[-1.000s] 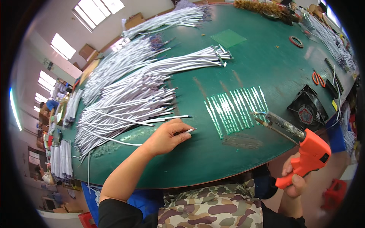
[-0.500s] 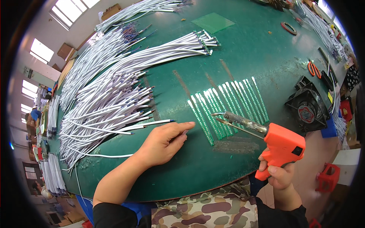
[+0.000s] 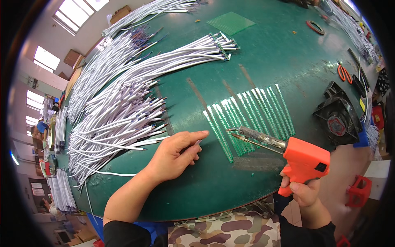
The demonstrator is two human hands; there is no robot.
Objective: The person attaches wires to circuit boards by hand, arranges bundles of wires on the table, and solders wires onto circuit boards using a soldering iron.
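My right hand [image 3: 303, 190] grips an orange soldering gun [image 3: 306, 160] by its handle. Its dark metal barrel and thin feed tube [image 3: 259, 144] point left, the tip over the lower part of a row of narrow green circuit board strips [image 3: 219, 138]. Left of the strips, my left hand [image 3: 175, 156] hovers with the index finger pointing at them, thumb and other fingers curled in. A white cable [image 3: 109, 173] runs behind my left forearm; whether its end is in the curled fingers is hidden. Beside that hand lies a big pile of white cables [image 3: 115, 119] with dark ends.
Farther back is a bundle of cables with green strips [image 3: 222, 45] at its ends, near a green board panel [image 3: 231, 23]. A black fan [image 3: 337, 121], orange-handled scissors [image 3: 344, 74] and a tape roll [image 3: 315, 27] sit at right. A red stool [image 3: 358, 191] stands on the floor.
The view has shifted slightly. My left hand now covers the end of a cable that showed above it before. The soldering gun's tip sits a little lower and farther left over the strips.
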